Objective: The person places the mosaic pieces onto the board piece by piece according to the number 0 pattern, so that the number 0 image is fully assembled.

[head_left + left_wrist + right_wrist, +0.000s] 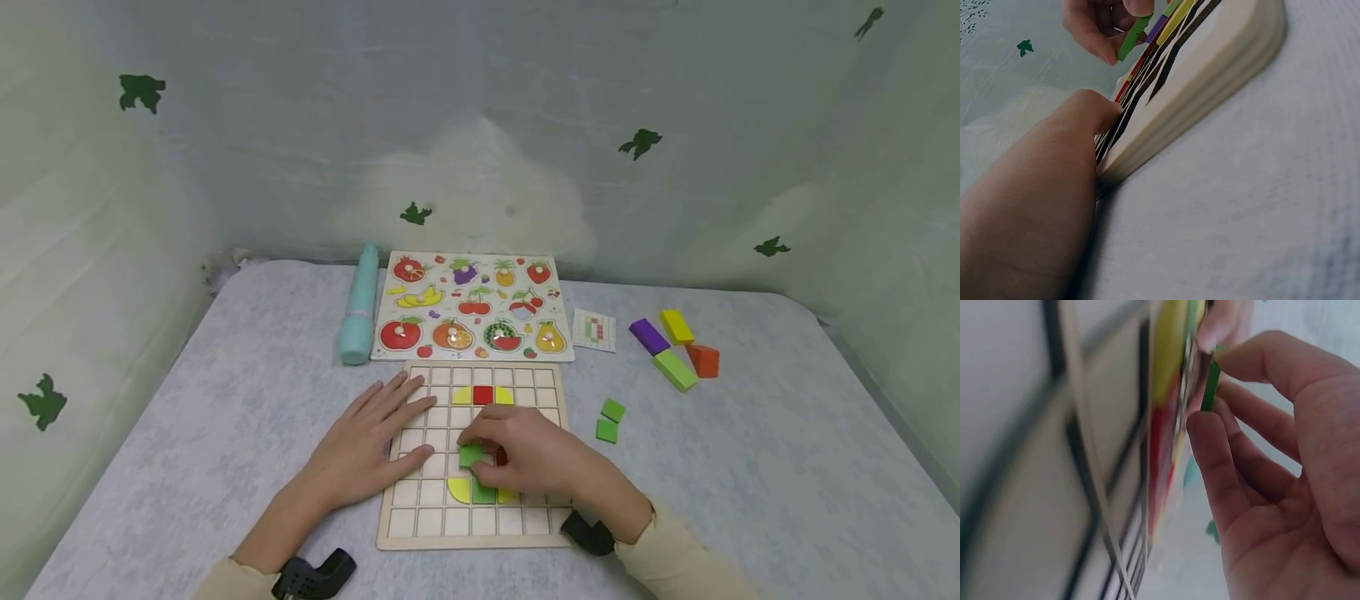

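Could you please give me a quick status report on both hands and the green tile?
Left hand flat on the grid board. Right hand pinches the green tile, tilted just above the board's middle cells. Two spare green tiles lie apart to the right; nothing blocks.

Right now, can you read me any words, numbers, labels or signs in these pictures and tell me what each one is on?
No readable text in any view.
Fruit puzzle board: pictures of fruit only, no words or numbers to be made out.
Small pattern card: coloured squares in a grid; any print is too small to read.
Wooden grid board: no markings.
Green tile pinched by the right hand: no markings.
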`<state>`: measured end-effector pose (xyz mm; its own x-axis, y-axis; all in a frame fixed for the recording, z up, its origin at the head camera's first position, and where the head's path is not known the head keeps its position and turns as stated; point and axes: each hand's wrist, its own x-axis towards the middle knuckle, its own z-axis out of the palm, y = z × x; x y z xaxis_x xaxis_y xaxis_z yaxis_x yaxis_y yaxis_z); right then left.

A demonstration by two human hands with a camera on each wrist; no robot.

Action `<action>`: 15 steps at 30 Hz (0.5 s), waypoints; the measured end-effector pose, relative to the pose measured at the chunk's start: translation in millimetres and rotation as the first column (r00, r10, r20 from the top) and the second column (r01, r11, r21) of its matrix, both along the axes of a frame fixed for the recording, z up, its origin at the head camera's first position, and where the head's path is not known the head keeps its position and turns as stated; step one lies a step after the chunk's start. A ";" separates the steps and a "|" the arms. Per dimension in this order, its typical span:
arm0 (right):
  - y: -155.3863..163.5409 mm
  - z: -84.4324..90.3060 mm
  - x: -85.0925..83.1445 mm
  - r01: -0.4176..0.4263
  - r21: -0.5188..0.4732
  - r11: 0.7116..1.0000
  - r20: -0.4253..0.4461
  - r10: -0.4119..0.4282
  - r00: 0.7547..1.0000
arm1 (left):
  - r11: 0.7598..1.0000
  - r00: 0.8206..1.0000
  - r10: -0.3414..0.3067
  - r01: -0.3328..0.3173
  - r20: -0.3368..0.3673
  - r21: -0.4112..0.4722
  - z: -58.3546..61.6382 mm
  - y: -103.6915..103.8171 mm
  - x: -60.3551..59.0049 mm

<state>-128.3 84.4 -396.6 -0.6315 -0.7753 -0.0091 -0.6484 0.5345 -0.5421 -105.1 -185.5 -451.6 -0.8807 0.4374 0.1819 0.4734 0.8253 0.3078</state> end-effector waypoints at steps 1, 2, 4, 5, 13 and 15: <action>-1.7 -0.9 1.3 -0.011 -0.004 1.000 -0.006 0.011 1.000 | 1.000 1.000 0.000 0.000 0.001 -0.001 0.3 0.1 0.0; -3.1 -1.8 2.4 -0.019 -0.010 1.000 -0.012 0.019 1.000 | 1.000 1.000 0.000 0.000 0.003 -0.002 0.6 0.2 0.1; -4.7 -2.8 3.7 -0.024 -0.014 1.000 -0.020 0.024 1.000 | 1.000 1.000 0.000 0.000 0.006 -0.001 1.0 0.4 0.2; -5.2 -2.9 3.9 -0.024 -0.016 1.000 -0.019 0.023 1.000 | 1.000 1.000 0.000 0.000 0.008 -0.001 1.3 0.3 0.2; -5.8 -6.1 3.9 -0.037 0.025 0.999 -0.017 0.037 0.999 | 1.000 1.000 -0.004 0.004 0.004 -0.003 1.4 -0.3 -0.3; -5.8 -7.0 4.0 -0.051 0.034 0.998 -0.030 0.052 0.998 | 1.000 1.000 -0.004 0.004 -0.001 -0.002 1.5 -0.3 -0.3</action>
